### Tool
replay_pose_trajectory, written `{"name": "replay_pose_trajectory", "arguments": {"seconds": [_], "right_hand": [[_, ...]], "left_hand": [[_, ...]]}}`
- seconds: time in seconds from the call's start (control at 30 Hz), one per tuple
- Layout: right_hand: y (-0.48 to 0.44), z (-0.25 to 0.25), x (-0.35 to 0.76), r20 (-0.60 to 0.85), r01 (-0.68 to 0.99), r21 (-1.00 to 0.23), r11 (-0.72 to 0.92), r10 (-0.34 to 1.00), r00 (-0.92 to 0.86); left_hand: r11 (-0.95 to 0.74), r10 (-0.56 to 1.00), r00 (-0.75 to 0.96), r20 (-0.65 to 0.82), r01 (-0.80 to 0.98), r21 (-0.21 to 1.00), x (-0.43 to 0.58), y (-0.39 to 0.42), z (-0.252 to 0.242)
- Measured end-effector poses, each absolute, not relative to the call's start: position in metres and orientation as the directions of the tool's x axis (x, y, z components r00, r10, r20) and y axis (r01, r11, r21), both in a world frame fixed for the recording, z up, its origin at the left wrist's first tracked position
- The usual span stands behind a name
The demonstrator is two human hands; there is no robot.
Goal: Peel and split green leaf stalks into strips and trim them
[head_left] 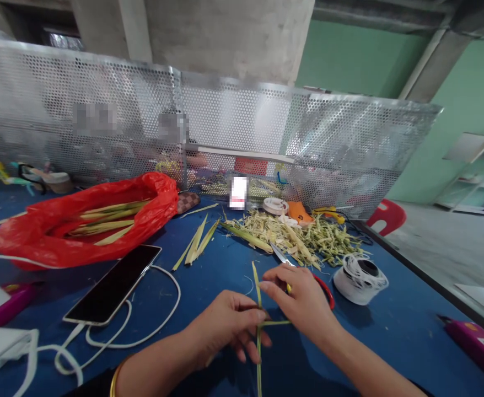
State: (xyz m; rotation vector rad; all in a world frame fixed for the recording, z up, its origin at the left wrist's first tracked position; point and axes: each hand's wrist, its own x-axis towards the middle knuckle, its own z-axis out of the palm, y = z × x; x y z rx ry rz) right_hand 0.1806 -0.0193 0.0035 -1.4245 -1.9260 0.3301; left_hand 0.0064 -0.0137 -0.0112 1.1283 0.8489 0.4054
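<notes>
Both my hands meet low in the middle of the blue table (209, 275). My left hand (229, 325) pinches a thin green leaf strip (259, 336) that runs upright between the hands. My right hand (297, 295) grips the same strip where a second piece crosses it sideways. Scissors with red handles (304, 270) lie just behind my right hand, partly hidden by it. A pile of leaf trimmings (300, 234) lies beyond the scissors. A few cut leaf strips (196, 245) rest to the left of the pile.
A red plastic bag (80, 220) holding long leaves lies at the left. A phone (113, 286) on a white cable sits in front of it. A white string spool (360, 278) stands at the right. A perforated metal screen (225, 127) closes the table's far side.
</notes>
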Motion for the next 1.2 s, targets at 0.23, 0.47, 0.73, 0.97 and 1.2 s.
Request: {"name": "replay_pose_trajectory", "arguments": {"seconds": [0.23,0.47,0.73,0.97,1.2], "right_hand": [[-0.027,0.001,0.166,0.222,0.406,-0.884,0.231,0.973,-0.071],[-0.047,0.004,0.168,0.672,0.648,-0.369,0.666,0.673,-0.308],[-0.042,-0.009,0.163,0.686,0.685,-0.036,0.728,0.516,-0.512],[-0.043,-0.021,0.163,0.565,0.652,0.082,0.754,0.504,-0.654],[-0.047,-0.021,0.149,0.519,0.607,0.2,0.769,0.443,-0.731]], "left_hand": [[0.414,0.678,0.587,-0.442,0.193,0.89,0.013,-0.016,-0.014],[0.452,0.79,0.462,-0.402,0.003,0.892,0.009,-0.01,-0.016],[0.595,0.736,0.511,-0.443,-0.177,0.784,0.004,-0.007,-0.003],[0.53,0.779,0.494,-0.386,-0.189,0.827,0.005,-0.009,-0.013],[0.551,0.777,0.509,-0.37,-0.265,0.792,0.007,-0.01,-0.016]]}}
